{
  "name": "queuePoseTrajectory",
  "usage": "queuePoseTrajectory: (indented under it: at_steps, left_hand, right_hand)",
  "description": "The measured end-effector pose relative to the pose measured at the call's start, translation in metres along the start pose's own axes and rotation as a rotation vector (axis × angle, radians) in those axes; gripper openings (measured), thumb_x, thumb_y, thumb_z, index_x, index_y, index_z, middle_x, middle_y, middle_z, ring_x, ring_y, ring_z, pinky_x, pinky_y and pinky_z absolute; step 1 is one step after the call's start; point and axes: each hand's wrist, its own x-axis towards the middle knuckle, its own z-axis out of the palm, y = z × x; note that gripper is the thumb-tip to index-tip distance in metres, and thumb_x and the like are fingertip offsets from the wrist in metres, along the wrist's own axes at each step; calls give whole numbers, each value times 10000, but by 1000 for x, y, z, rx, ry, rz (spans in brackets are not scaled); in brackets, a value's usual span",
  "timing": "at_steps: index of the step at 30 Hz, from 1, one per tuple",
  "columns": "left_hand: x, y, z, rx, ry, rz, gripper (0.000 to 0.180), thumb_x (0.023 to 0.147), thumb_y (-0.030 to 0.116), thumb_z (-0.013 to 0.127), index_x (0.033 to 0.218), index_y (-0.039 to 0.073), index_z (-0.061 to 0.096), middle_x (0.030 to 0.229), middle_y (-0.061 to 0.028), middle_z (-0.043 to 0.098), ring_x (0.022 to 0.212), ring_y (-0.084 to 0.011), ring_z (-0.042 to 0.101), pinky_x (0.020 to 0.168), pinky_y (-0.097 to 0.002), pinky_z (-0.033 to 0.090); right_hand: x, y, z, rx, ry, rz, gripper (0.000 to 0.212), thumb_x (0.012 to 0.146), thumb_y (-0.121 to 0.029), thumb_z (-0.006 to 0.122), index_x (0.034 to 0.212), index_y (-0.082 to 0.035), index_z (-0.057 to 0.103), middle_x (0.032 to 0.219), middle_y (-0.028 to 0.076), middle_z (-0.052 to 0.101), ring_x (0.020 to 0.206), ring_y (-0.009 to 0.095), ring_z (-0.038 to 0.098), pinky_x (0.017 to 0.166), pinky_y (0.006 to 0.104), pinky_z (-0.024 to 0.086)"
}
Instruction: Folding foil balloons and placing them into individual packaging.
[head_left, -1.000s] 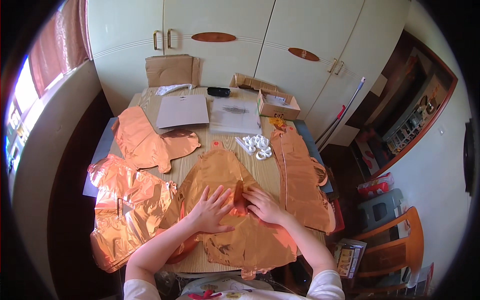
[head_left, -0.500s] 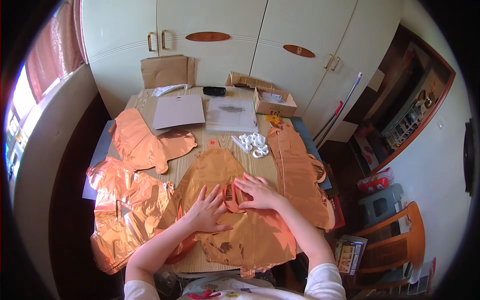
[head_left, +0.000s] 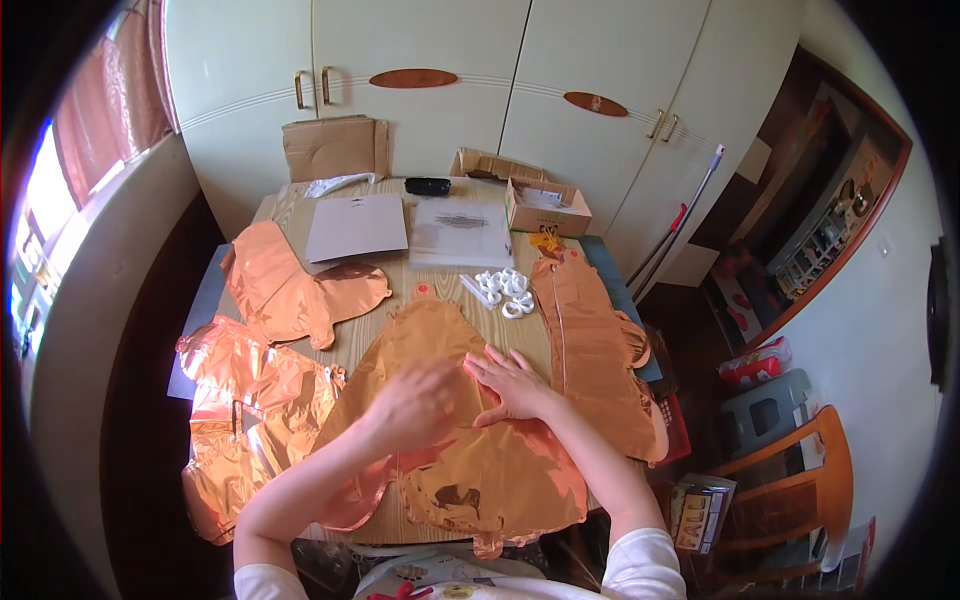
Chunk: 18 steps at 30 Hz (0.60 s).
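Note:
A flat copper-coloured foil balloon point(head_left: 455, 335), broad and letter-like, lies in front of me on the wooden table. My right hand point(head_left: 510, 385) rests on its right side with fingers stretched out, pressing the foil and holding nothing. Over the balloon's middle is my left hand point(head_left: 415, 402), smeared by motion, so its fingers cannot be read. What lies under that hand is hidden. The balloon's lower part is wrinkled and shiny, and its edge reaches the table's near side.
More flat copper foil balloons lie at the upper left point(head_left: 275, 285), lower left point(head_left: 265, 425) and right point(head_left: 595, 345). Beyond are white ribbon rolls point(head_left: 512, 290), a grey card point(head_left: 358, 228), a clear plastic packet point(head_left: 460, 235) and an open carton point(head_left: 550, 208). A wooden chair point(head_left: 830, 480) stands right.
My left hand has lifted off its spread, flat pose and swept over the middle of the balloon, covering the opening seen there. My right hand stays nearly in place.

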Motion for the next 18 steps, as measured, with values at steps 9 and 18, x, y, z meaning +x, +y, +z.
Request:
queuePoseTrajectory:
  at_steps: [9, 18]
  left_hand:
    - [20, -8, 51, -175, -17, 34, 660, 964, 453, 488, 1486, 68, 369, 1520, -130, 399, 1430, -275, 337, 1156, -566, 230]
    - [23, -18, 58, -39, 62, -11, 902, 868, 631, 518, 1515, 44, 293, 1557, -166, 322, 1470, -284, 254, 1164, -583, 182]
  right_hand:
    - [4, 1, 4, 30, 13, 10, 1173, 651, -677, 747, 1559, -184, 192, 1613, 29, 229, 1508, 303, 98, 1202, 518, 105]
    - [-7, -15, -6, -70, 33, 7, 1245, 620, -720, 725, 1564, -142, 155, 1614, 79, 210, 1504, 336, 88, 1200, 546, 93]
